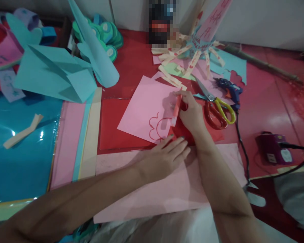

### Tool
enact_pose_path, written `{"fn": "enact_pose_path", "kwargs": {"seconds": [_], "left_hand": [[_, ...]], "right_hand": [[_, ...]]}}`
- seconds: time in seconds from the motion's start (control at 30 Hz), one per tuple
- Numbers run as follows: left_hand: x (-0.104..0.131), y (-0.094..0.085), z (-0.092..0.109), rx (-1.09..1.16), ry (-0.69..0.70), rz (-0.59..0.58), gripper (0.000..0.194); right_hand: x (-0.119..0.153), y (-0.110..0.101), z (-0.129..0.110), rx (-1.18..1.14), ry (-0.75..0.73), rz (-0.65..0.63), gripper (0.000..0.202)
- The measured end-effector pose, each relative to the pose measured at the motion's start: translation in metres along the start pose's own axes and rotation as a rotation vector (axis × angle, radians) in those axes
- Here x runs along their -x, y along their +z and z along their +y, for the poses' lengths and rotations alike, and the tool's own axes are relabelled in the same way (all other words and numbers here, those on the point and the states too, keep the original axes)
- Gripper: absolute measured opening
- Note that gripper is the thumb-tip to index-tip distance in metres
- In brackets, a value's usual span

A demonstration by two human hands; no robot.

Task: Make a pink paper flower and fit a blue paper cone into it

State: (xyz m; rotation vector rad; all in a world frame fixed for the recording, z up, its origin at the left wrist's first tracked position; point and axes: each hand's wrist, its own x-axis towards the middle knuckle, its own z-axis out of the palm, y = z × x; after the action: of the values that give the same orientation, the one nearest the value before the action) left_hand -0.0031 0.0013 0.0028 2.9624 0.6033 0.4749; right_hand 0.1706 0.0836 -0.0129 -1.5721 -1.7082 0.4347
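Observation:
My right hand (191, 111) is closed around a red marker (176, 111), held nearly upright over a pink paper sheet (139, 101). A red scalloped outline with a curved line inside it shows on that sheet, close to the marker's whitish lower end. Fingers extended, my left hand (167, 157) lies flat at the sheet's lower edge, partly over a red sheet (112, 126) beneath. Scissors (210, 98) with one red and one yellow handle lie just right of my right hand. Under my forearms is a larger pale pink sheet (142, 199).
Left are a blue plastic-wrapped pack (20, 162), a folded teal sheet (48, 74) and a blue paper cone (98, 50). A pink cone with paper strips (212, 23) stands behind. A glue gun (229, 89) and a purple power adapter (273, 148) with black cords lie right.

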Motion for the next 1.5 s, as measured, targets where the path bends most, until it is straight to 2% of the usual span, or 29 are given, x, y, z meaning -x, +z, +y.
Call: {"fn": "enact_pose_path", "kwargs": {"seconds": [0.1, 0.17, 0.3, 0.43, 0.53, 0.7, 0.87, 0.97, 1.13, 1.37, 1.5], "left_hand": [[-0.002, 0.003, -0.001, -0.061, -0.23, 0.029, 0.041], [-0.003, 0.005, -0.002, -0.085, -0.289, 0.048, 0.043], [-0.001, 0.009, -0.001, -0.104, -0.312, 0.032, 0.047], [0.0, 0.01, -0.001, -0.108, -0.346, -0.032, 0.049], [0.0, 0.008, -0.001, -0.099, -0.365, -0.083, 0.05], [-0.002, 0.002, 0.0, -0.14, -0.37, -0.087, 0.049], [-0.002, 0.001, 0.002, -0.2, -0.375, -0.077, 0.047], [-0.002, 0.002, 0.002, -0.193, -0.38, -0.091, 0.047], [-0.003, 0.002, 0.001, -0.152, -0.386, -0.106, 0.047], [-0.003, 0.002, 0.0, -0.091, -0.389, -0.13, 0.046], [-0.002, 0.004, 0.0, -0.099, -0.383, -0.098, 0.045]], "right_hand": [[0.001, 0.0, -0.002, 0.014, 0.006, 0.003, 0.023], [0.001, 0.0, -0.003, 0.013, 0.018, 0.035, 0.022], [0.002, 0.0, 0.0, 0.012, 0.019, 0.128, 0.022], [0.004, -0.002, -0.003, -0.004, 0.024, 0.152, 0.02], [0.005, -0.003, -0.011, -0.032, 0.012, 0.206, 0.018], [0.003, -0.001, -0.016, -0.174, 0.061, 0.325, 0.018], [0.004, 0.004, -0.016, -0.404, 0.213, 0.297, 0.034], [0.007, 0.01, -0.022, -0.529, 0.261, 0.214, 0.031], [0.01, 0.016, -0.034, -0.519, 0.237, 0.089, 0.03], [0.009, 0.016, -0.039, -0.516, 0.242, 0.03, 0.036], [0.01, 0.016, -0.038, -0.503, 0.227, 0.036, 0.033]]}}
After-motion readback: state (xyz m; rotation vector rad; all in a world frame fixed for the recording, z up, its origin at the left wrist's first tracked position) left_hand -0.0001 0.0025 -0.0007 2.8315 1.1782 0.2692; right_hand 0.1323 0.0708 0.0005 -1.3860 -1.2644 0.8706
